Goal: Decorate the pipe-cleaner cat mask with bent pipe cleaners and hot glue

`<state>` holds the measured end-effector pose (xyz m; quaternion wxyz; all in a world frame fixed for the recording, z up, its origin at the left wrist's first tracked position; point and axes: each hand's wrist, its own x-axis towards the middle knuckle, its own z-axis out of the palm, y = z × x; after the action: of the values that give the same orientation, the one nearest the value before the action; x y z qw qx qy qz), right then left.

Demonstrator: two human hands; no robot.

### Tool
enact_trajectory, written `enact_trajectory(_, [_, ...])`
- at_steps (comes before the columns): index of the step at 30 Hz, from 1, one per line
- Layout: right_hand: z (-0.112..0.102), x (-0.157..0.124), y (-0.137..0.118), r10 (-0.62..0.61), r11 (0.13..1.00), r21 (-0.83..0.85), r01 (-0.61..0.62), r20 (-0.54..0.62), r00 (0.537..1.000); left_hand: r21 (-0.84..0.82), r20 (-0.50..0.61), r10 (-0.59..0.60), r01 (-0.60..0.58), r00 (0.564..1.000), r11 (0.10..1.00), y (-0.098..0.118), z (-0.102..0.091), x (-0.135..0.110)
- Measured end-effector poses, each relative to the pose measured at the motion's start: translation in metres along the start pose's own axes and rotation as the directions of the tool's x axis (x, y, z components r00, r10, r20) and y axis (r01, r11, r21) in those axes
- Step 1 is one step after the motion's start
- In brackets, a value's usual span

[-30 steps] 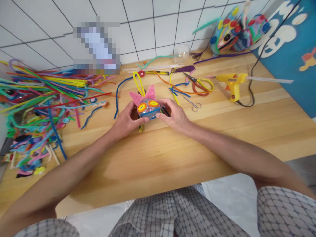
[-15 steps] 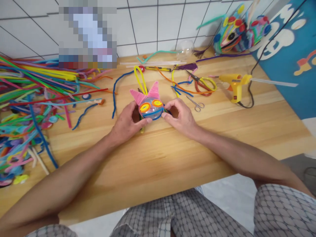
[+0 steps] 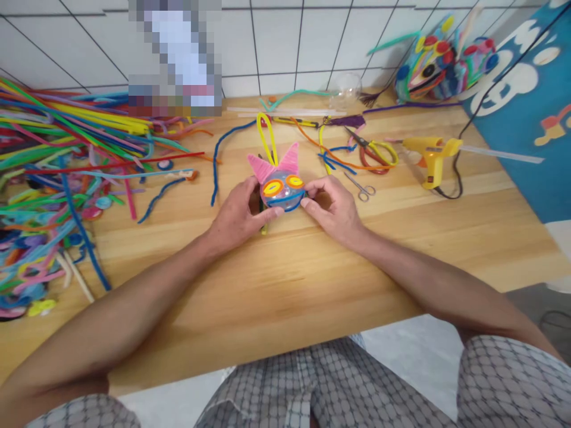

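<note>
Between my hands is a clear plastic ball decorated as a cat face (image 3: 284, 191), with pink pointed ears, orange-and-yellow oval eyes and blue pipe cleaner lines below them. A yellow pipe cleaner loop (image 3: 267, 139) rises behind the ears. My left hand (image 3: 241, 214) grips the ball's left side, thumb at its lower front and fingers partly hidden behind it. My right hand (image 3: 332, 205) pinches the right edge by the end of the blue line, with thumb and forefinger. Under the left side a thin dark and yellowish piece shows, too small to make out.
Pipe cleaners (image 3: 107, 119) and scraps pile up on the left. Beyond the ball lie a yellow cutter (image 3: 294, 122), a purple tassel (image 3: 348, 121) and scissors (image 3: 379, 153). Small scissors (image 3: 363, 191) and a yellow glue gun (image 3: 432, 157) with a cord are at right. A colourful craft figure (image 3: 428, 68) stands behind.
The whole view has shifted, so the scene appears a little further right and slightly higher. Both hands keep the same hold on the cat-face ball.
</note>
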<state>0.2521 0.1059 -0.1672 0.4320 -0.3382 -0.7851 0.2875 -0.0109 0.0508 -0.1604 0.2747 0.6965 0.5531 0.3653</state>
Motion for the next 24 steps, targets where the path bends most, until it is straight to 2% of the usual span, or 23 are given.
enact_trajectory(10, [0.0023, -0.0005, 0.0036, -0.110, 0.989, -0.103, 0.106, -0.030, 0.994, 0.026, 0.022, 0.027, -0.028, 0.999, 0.999, 0.0076, -0.0049, 0.0023])
enact_trajectory(24, [0.0016, 0.0026, -0.0025, -0.039, 0.998, -0.055, 0.037, -0.039, 0.998, 0.048, 0.028, 0.045, -0.047, 0.999, 0.998, 0.0093, -0.0057, 0.0022])
